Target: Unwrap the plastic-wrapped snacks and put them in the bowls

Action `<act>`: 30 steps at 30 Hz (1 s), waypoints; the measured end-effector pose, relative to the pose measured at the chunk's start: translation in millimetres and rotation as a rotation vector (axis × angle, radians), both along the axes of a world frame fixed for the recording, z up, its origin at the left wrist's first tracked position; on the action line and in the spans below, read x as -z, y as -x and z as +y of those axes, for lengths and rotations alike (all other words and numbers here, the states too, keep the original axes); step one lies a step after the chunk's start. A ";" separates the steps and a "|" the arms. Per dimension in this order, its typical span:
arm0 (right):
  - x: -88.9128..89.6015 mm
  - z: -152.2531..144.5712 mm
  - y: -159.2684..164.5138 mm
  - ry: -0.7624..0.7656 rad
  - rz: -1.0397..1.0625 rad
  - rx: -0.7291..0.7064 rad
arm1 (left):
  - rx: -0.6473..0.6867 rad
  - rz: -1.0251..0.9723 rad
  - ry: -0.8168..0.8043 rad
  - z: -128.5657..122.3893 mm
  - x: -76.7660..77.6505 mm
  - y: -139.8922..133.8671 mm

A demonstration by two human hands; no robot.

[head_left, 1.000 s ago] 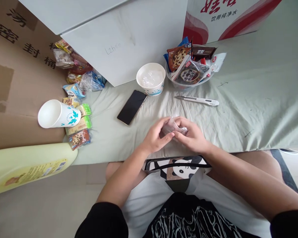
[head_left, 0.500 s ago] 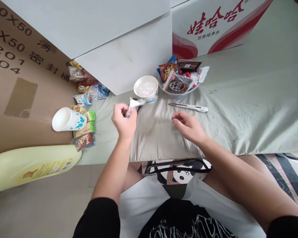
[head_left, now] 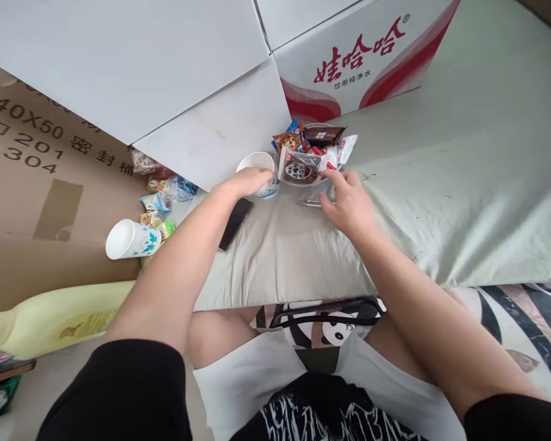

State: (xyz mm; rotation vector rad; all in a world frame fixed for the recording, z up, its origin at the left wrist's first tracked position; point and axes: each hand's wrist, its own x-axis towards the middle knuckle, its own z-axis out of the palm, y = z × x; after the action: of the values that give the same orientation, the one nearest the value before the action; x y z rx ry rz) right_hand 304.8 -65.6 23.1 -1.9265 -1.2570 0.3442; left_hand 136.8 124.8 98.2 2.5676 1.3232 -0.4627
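Observation:
My left hand (head_left: 250, 180) reaches over the mouth of a white paper cup (head_left: 269, 192) with blue leaf print. Its fingertips dip into the cup and are hidden, so whatever they may hold does not show. My right hand (head_left: 349, 202) is open, thumb and index finger apart, beside a clear bowl heaped with wrapped snacks. The index fingertip is at the edge of a clear dark-snack packet (head_left: 302, 171). Beneath that hand lies a utility knife (head_left: 310, 203), partly covered. A dark phone (head_left: 237, 222) lies below my left wrist.
White cartons (head_left: 211, 128) stand behind the cup, with a red-marked water carton (head_left: 349, 67) to their right. At left are a tipped paper cup (head_left: 131, 239), several wrapped snacks (head_left: 177, 187), a brown carton (head_left: 22, 208) and a yellow bottle (head_left: 64, 315).
My left hand moved from in front of the cup, holding a crumpled clear wrapper, to over its mouth; the wrapper is out of sight. My right hand moved up to the snack bowl. The view shifted.

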 end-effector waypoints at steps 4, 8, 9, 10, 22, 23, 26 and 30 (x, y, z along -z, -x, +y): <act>-4.2 13.9 7.5 0.093 -0.031 0.045 | 0.110 0.054 -0.052 -16.3 2.0 16.3; -10.0 7.3 -1.4 0.143 -0.099 0.101 | 0.185 -0.052 -0.112 -20.3 13.0 15.9; -10.8 2.4 -7.7 0.146 -0.121 0.114 | 0.194 -0.083 -0.119 -20.3 15.2 10.3; -11.3 -3.6 -15.6 0.148 -0.143 0.127 | 0.202 -0.110 -0.119 -20.6 16.6 2.2; -5.1 -128.0 -164.0 0.134 -0.414 0.393 | 0.460 -0.301 -0.176 -41.2 26.8 -217.1; -3.4 -136.2 -174.6 0.126 -0.433 0.418 | 0.514 -0.330 -0.183 -41.1 30.4 -242.3; 1.9 -150.3 -198.6 0.102 -0.467 0.454 | 0.649 -0.399 -0.229 -36.3 38.4 -318.9; 10.4 -146.5 -214.0 0.075 -0.466 0.487 | 0.569 -0.607 -0.344 -17.9 51.6 -379.2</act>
State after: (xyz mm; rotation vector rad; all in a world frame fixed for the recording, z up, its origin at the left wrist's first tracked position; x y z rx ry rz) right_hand 518.8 -212.1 12.7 -2.3806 -1.0047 -0.3305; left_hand 516.0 106.8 46.6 2.9810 0.4878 0.4882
